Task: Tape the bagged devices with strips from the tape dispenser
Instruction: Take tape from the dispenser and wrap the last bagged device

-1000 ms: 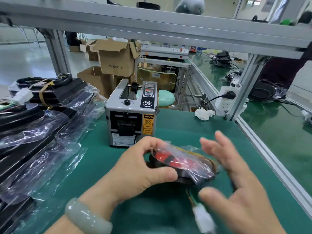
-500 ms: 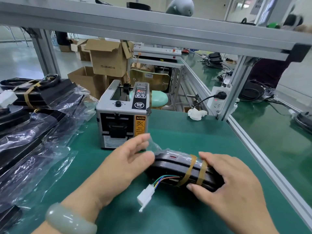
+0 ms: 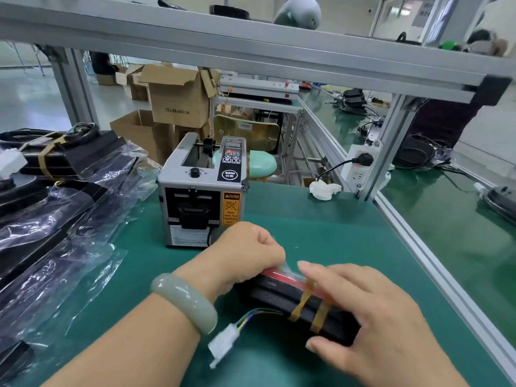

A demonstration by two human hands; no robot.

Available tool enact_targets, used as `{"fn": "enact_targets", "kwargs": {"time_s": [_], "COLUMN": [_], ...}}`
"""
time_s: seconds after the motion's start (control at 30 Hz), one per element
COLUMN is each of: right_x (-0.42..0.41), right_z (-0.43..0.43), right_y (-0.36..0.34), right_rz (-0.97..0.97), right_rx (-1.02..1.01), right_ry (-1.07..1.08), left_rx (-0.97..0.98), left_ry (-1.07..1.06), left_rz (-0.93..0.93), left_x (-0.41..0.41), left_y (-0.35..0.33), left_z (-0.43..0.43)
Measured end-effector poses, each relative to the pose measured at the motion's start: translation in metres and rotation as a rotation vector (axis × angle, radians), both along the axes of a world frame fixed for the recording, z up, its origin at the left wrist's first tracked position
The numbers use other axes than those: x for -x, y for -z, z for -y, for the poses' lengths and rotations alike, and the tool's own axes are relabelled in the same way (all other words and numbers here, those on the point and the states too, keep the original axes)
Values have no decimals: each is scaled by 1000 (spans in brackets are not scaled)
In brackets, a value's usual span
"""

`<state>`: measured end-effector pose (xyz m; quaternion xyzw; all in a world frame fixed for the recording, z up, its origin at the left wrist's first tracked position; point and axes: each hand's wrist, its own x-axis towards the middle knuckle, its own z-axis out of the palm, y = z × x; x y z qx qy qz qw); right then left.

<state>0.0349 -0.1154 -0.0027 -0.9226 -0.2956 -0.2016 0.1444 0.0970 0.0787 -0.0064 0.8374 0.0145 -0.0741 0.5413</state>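
On green mat (image 3: 321,227): left hand (image 3: 245,255) curled on bag end of bagged device (image 3: 279,300); right hand (image 3: 371,317) rests over its banded end; tape dispenser (image 3: 201,196) just behind.

Left hand (image 3: 245,255) now tight on bag (image 3: 290,268)
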Motion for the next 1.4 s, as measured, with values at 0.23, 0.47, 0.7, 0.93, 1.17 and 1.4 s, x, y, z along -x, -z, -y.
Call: {"fn": "enact_targets", "kwargs": {"time_s": [0.23, 0.47, 0.7, 0.93, 1.17, 1.4], "right_x": [4, 5, 3, 3, 3, 3], "right_z": [-5, -13, -9, -8, -8, -8], "right_y": [4, 9, 12, 14, 14, 13], "right_rz": [-8, 2, -1, 17, 17, 33], "right_rx": [48, -15, -21, -35, -34, -39], "right_ry": [-10, 93, 165, 171, 172, 174], "left_rx": [171, 647, 664, 625, 568, 595], "left_ry": [-171, -750, -816, -846, -945, -879], "left_rz": [44, -90, -108, -54, -15, 0], "left_x": [-2, -10, -24, -30, -33, -23], "left_y": [0, 6, 4, 6, 7, 13], "left_z": [-4, -56, -71, -73, -69, -70]}}
